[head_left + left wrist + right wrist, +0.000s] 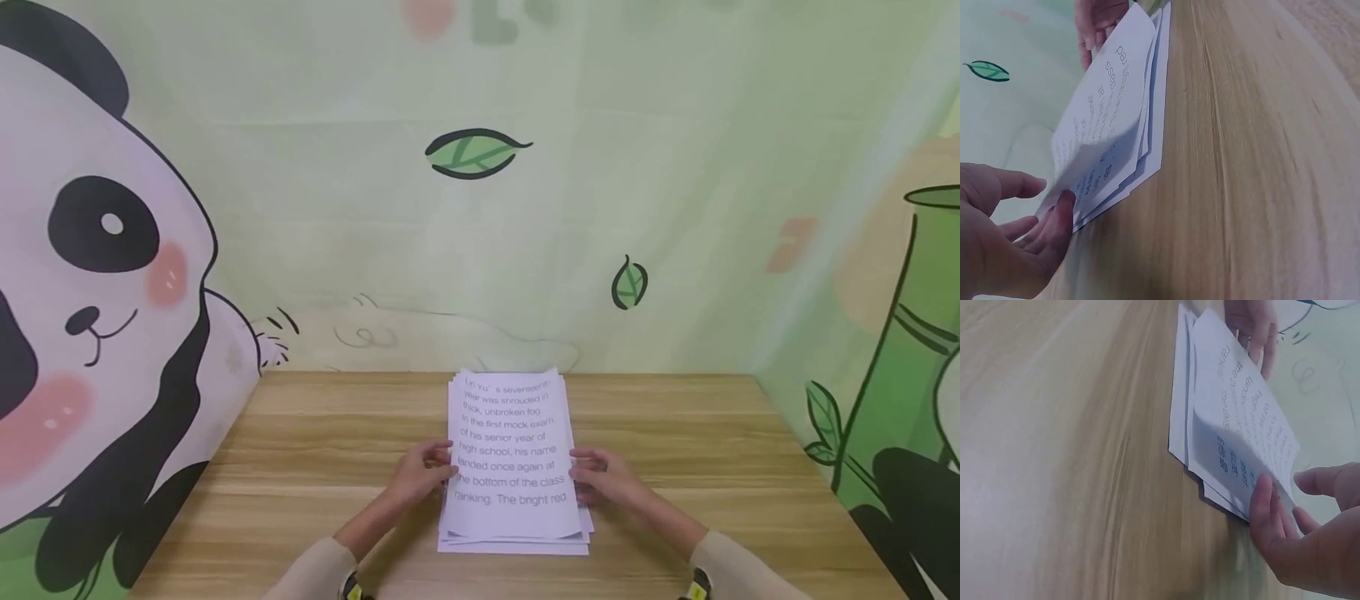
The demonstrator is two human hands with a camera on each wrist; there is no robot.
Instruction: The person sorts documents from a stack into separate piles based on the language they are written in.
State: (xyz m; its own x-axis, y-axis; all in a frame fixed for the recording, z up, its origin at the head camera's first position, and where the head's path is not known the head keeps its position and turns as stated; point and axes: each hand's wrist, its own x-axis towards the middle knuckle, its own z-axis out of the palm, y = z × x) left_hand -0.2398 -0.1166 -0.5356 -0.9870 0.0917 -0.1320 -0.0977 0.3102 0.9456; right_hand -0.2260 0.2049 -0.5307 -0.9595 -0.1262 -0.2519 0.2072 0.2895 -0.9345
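A stack of white paper sheets (pixel 512 450) with large printed lines lies between my two hands, its sheets slightly fanned out at the near end. My left hand (pixel 418 475) is at the left long edge, thumb and fingertips right at the paper; in the left wrist view the thumb (pixel 1061 209) overlaps the sheet's side. Opposite it, my right hand (pixel 611 481) has its fingertips at the right edge, thumb (pixel 1263 503) apart from the other fingers. In both wrist views the upper sheets bend, and a shaded band crosses the top one.
The stack rests on a wood-grain table (pixel 322 467) and reaches its back edge. Behind the table hangs a pale green backdrop (pixel 337 183) with a cartoon panda (pixel 97 250) at left, leaves, and a bamboo stalk (pixel 892 350) at right.
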